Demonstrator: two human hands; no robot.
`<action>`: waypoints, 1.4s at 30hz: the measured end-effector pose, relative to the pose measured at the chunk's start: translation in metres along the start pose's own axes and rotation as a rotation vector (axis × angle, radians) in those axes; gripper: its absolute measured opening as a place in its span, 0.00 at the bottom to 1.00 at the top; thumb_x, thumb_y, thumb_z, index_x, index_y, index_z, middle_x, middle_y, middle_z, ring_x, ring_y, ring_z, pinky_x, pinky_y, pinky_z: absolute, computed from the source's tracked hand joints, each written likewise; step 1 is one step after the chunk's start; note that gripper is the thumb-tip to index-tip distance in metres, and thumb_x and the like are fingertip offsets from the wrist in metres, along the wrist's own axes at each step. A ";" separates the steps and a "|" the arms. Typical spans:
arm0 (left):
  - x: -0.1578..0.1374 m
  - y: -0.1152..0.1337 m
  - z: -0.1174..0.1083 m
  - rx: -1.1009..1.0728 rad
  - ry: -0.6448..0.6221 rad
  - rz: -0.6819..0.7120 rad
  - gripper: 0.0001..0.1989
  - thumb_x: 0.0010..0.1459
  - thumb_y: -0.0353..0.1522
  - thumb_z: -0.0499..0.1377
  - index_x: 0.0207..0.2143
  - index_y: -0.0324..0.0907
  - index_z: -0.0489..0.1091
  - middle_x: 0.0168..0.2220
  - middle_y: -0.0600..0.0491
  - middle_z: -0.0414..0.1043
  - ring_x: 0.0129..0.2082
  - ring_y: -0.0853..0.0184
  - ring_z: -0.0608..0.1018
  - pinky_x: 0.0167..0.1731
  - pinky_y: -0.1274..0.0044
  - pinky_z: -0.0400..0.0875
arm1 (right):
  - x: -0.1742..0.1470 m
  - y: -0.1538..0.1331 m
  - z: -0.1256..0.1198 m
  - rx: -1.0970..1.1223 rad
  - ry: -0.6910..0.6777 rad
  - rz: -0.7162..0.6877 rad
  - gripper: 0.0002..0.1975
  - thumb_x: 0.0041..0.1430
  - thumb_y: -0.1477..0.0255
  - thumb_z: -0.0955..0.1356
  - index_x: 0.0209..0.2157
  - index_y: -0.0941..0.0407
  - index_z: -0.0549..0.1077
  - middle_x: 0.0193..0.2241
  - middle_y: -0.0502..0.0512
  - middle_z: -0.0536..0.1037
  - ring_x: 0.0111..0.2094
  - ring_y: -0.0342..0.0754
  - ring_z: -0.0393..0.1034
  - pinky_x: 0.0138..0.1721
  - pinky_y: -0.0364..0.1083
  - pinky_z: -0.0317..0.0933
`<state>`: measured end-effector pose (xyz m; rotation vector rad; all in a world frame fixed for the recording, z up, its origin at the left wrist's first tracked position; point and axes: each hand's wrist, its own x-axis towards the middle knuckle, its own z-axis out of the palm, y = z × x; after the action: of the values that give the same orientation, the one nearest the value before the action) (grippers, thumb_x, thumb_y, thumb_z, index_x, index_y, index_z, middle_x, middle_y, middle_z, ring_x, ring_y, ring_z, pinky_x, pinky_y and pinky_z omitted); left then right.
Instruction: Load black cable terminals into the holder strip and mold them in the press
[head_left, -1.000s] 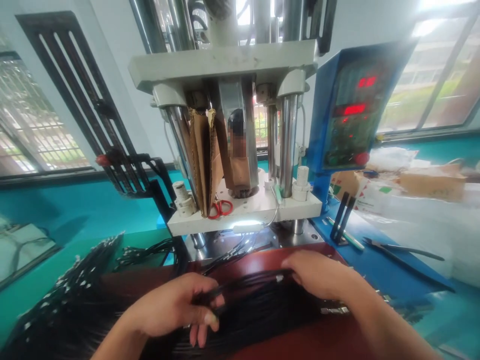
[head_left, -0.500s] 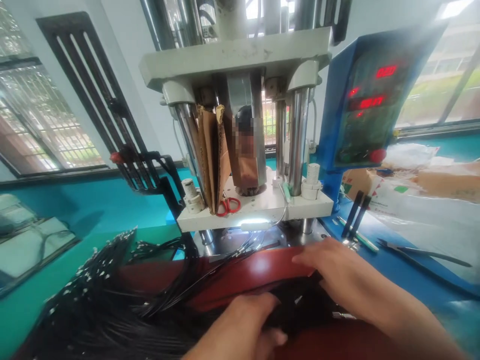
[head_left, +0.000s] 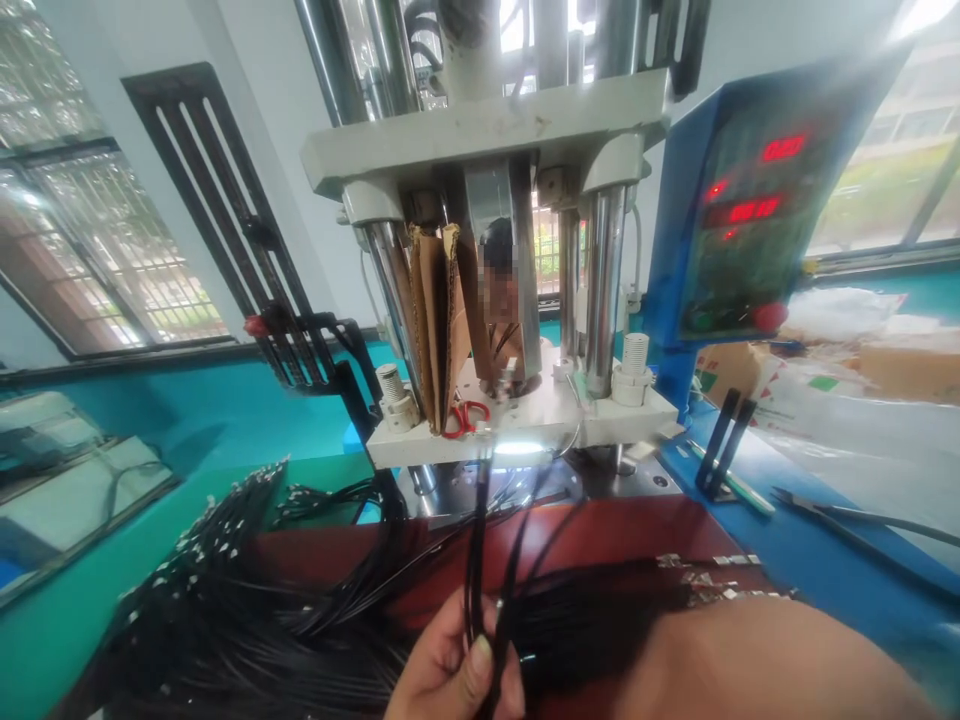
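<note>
My left hand (head_left: pixel 457 665) is closed around a few black cables (head_left: pixel 478 550), thumb pressed against them. They stand up from the fingers, with blurred pale ends in front of the press. My right arm (head_left: pixel 772 660) reaches in from the lower right, and its fingers are hidden below the frame. Beside my left hand, more black cables (head_left: pixel 592 600) lie across the dark red board (head_left: pixel 637 525), their silvery connector ends pointing right. A big heap of black cables (head_left: pixel 247 610) with pale tips spreads over the left side.
Ahead stands a press (head_left: pixel 487 140) with steel columns, a lit lamp (head_left: pixel 521 447), folded cardboard (head_left: pixel 435 330) and red-handled scissors (head_left: pixel 466 418). To the right are a blue control box (head_left: pixel 750 210) with red digits, tweezers (head_left: pixel 840 505) and plastic bags (head_left: pixel 847 400).
My left hand has lifted a few cables upright and closed on them. My right hand has drawn back toward the lower right, uncovering the connector ends. The view has shifted slightly.
</note>
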<state>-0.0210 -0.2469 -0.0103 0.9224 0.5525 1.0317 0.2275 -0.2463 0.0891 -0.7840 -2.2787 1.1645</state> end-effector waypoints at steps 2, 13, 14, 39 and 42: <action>0.001 -0.003 -0.002 -0.022 0.004 0.056 0.10 0.56 0.40 0.60 0.35 0.45 0.65 0.21 0.58 0.71 0.13 0.79 0.63 0.17 0.84 0.52 | 0.016 0.005 0.004 0.019 -0.001 0.033 0.10 0.52 0.61 0.70 0.34 0.50 0.78 0.26 0.49 0.77 0.27 0.45 0.72 0.27 0.40 0.65; 0.008 0.000 0.001 -0.057 0.042 0.124 0.12 0.56 0.39 0.61 0.37 0.42 0.65 0.24 0.57 0.68 0.17 0.78 0.65 0.21 0.82 0.53 | 0.058 0.018 0.016 0.662 0.376 0.001 0.35 0.48 0.73 0.75 0.57 0.48 0.62 0.38 0.50 0.71 0.31 0.39 0.63 0.34 0.41 0.62; 0.008 0.001 0.001 -0.081 0.058 0.132 0.12 0.55 0.39 0.61 0.36 0.42 0.65 0.24 0.58 0.67 0.17 0.78 0.65 0.22 0.81 0.52 | 0.058 0.017 0.016 0.665 0.371 -0.011 0.36 0.47 0.73 0.76 0.57 0.47 0.62 0.39 0.50 0.70 0.31 0.39 0.62 0.34 0.40 0.61; 0.008 -0.009 0.003 -0.033 0.085 0.197 0.13 0.54 0.38 0.63 0.37 0.41 0.66 0.22 0.57 0.68 0.16 0.77 0.68 0.19 0.83 0.57 | 0.116 -0.024 -0.018 0.615 0.472 0.002 0.18 0.51 0.61 0.73 0.41 0.52 0.69 0.25 0.44 0.66 0.21 0.37 0.55 0.19 0.39 0.46; 0.010 -0.011 0.003 -0.017 0.123 0.182 0.13 0.54 0.38 0.63 0.36 0.41 0.65 0.25 0.56 0.69 0.16 0.76 0.69 0.18 0.83 0.58 | 0.119 -0.032 -0.021 0.422 0.433 -0.037 0.17 0.51 0.62 0.73 0.41 0.52 0.72 0.30 0.48 0.72 0.26 0.40 0.60 0.25 0.41 0.54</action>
<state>-0.0092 -0.2413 -0.0181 0.9098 0.5689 1.2618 0.1446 -0.1702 0.1435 -0.7349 -1.6192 1.2568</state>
